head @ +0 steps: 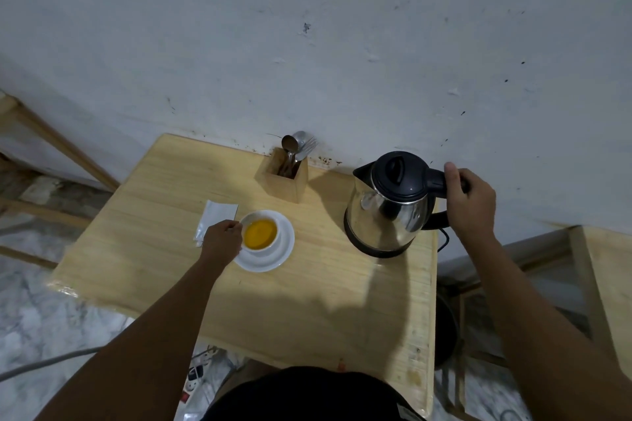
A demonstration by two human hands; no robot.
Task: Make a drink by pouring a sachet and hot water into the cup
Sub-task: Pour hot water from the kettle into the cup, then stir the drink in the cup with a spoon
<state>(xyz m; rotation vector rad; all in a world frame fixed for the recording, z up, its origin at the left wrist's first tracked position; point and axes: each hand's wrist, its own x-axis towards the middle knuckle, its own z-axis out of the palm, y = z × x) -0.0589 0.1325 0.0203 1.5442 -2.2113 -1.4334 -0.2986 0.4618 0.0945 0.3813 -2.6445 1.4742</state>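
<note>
A white cup [265,215] full of orange liquid stands on a white saucer [273,258] in the middle of the wooden table [307,301]. My left hand [222,242] rests against the cup's left side, fingers curled at its rim. A silver sachet [215,219] lies flat on the table just left of the cup, partly hidden by that hand. The steel kettle [386,215] with a black lid stands upright on its base at the right, spout pointing left. My right hand [470,202] is closed around its black handle.
A wooden cutlery holder [287,181] with spoons and a fork stands at the back by the wall [307,44]. The kettle's cord drops off the table's right edge. A power strip [195,376] lies on the marble floor below. Wooden frames stand left and right.
</note>
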